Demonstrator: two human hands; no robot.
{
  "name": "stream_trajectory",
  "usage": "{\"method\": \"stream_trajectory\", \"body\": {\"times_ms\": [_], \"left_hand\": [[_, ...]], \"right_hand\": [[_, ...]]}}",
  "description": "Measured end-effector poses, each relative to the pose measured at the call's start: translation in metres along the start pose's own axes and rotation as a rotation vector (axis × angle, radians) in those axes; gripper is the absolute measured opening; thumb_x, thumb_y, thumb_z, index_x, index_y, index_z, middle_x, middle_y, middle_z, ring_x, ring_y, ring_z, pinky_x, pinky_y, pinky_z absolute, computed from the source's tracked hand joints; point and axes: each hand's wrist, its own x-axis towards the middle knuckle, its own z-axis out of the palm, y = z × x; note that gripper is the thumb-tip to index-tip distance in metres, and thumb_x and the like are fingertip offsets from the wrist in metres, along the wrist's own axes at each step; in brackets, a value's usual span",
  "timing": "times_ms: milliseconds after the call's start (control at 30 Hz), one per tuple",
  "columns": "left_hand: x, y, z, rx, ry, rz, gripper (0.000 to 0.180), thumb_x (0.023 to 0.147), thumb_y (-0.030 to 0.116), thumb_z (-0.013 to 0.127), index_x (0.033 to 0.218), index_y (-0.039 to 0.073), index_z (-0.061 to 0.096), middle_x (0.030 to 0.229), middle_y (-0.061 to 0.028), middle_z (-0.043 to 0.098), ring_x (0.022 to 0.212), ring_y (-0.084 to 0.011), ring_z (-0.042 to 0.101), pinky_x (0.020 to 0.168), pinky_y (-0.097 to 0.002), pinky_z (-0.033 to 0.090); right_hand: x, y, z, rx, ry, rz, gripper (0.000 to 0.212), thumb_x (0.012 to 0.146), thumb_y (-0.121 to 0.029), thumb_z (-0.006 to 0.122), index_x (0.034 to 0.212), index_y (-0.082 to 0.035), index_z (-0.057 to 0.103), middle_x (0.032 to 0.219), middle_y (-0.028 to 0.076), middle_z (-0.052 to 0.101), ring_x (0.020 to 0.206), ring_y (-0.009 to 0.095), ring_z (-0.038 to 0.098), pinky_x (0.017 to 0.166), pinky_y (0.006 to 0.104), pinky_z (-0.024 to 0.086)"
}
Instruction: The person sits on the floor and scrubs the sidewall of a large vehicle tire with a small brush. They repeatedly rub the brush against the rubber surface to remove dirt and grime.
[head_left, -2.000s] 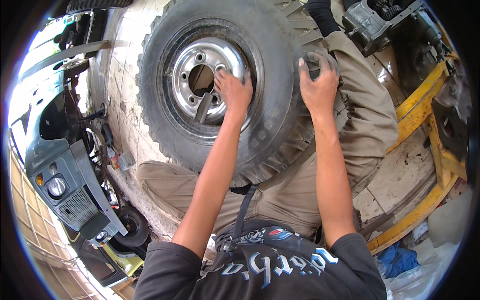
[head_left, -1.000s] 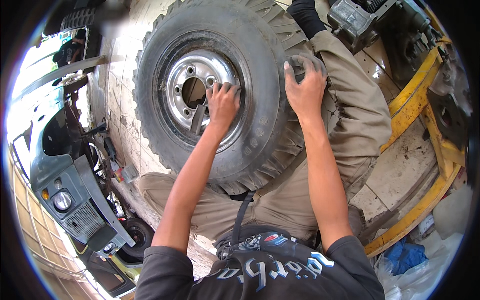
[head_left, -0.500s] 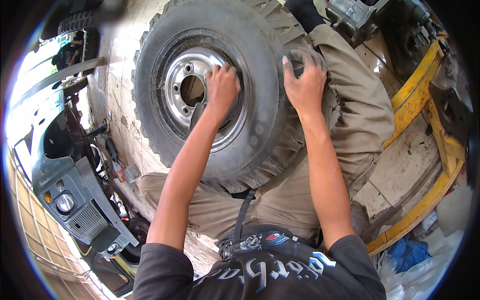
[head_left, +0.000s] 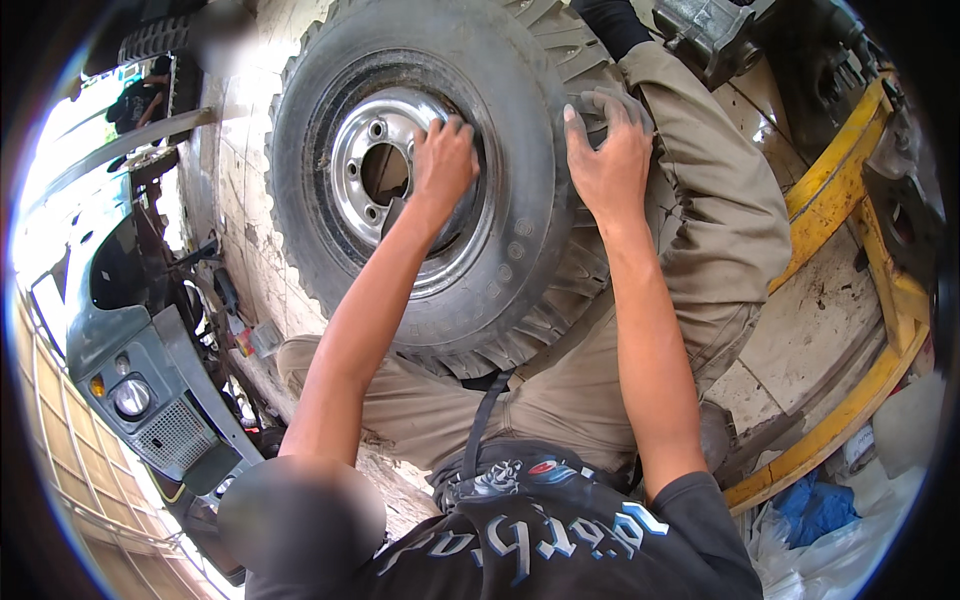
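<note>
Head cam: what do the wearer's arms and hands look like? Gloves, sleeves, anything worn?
Both forearms are bare from the elbow down. The left hand and right hand wear no gloves; no watch, ring or wristband shows. Short dark grey sleeves end above the elbows, part of a dark T-shirt with pale lettering and a small graphic across the chest.

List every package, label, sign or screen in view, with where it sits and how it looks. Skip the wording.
No signs or screens show.
Blue plastic bag: lower right, crumpled on the floor beside the yellow frame.
White plastic bag: lower right corner, crumpled, just below the blue one.
Printed shirt: bottom centre, black with pale lettering and a small coloured emblem.
Tyre: raised markings on the black sidewall near the left hand; right hand rests on the tread.
</note>
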Motion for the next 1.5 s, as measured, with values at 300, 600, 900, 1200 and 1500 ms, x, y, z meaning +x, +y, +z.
{"method": "stream_trajectory", "body": {"times_ms": [300,600,900,1200,1500], "left_hand": [[-0.01,0.001,0.005,-0.126,0.051,-0.067,0.029,0.077,0.014,0.071,0.104,0.003,0.07,0.11,-0.0124,0.065,0.109,-0.0318,0.059,0.091,-0.0483,0.046],[0.0,0.004,0.005,-0.117,0.097,-0.15,0.028,0.079,0.014,0.07,0.104,0.002,0.072,0.109,-0.0144,0.065,0.107,-0.0326,0.06,0.091,-0.0482,0.046],[-0.021,0.006,0.014,-0.17,0.101,-0.094,0.027,0.08,0.015,0.07,0.103,0.003,0.071,0.109,-0.015,0.065,0.106,-0.0348,0.059,0.091,-0.0487,0.045],[-0.043,0.012,0.009,-0.183,0.02,-0.06,0.032,0.077,0.013,0.07,0.108,0.004,0.07,0.115,-0.0138,0.062,0.113,-0.0328,0.057,0.093,-0.0477,0.045],[-0.039,0.004,0.007,-0.159,0.001,0.001,0.03,0.08,0.011,0.069,0.109,0.004,0.069,0.114,-0.0151,0.064,0.109,-0.0355,0.058,0.093,-0.0488,0.045]], "right_hand": [[-0.001,0.002,0.002,0.0,0.034,-0.011,0.031,0.087,-0.023,0.074,0.109,-0.002,0.069,0.112,0.019,0.067,0.113,0.04,0.058,0.104,0.0487,0.041],[-0.001,0.002,0.004,0.004,0.021,-0.007,0.03,0.087,-0.021,0.074,0.109,-0.001,0.069,0.114,0.019,0.066,0.115,0.04,0.056,0.105,0.0495,0.041],[0.0,0.004,0.004,0.006,0.037,0.013,0.029,0.086,-0.02,0.074,0.108,-0.002,0.069,0.115,0.017,0.065,0.117,0.039,0.055,0.104,0.0483,0.041],[0.0,0.007,0.004,0.009,0.037,0.014,0.029,0.086,-0.02,0.075,0.107,-0.001,0.069,0.112,0.017,0.067,0.115,0.038,0.057,0.105,0.0481,0.041],[0.0,0.007,-0.001,0.028,0.022,-0.047,0.03,0.085,-0.02,0.075,0.107,0.0,0.069,0.115,0.018,0.066,0.116,0.039,0.057,0.106,0.0477,0.04]]}}
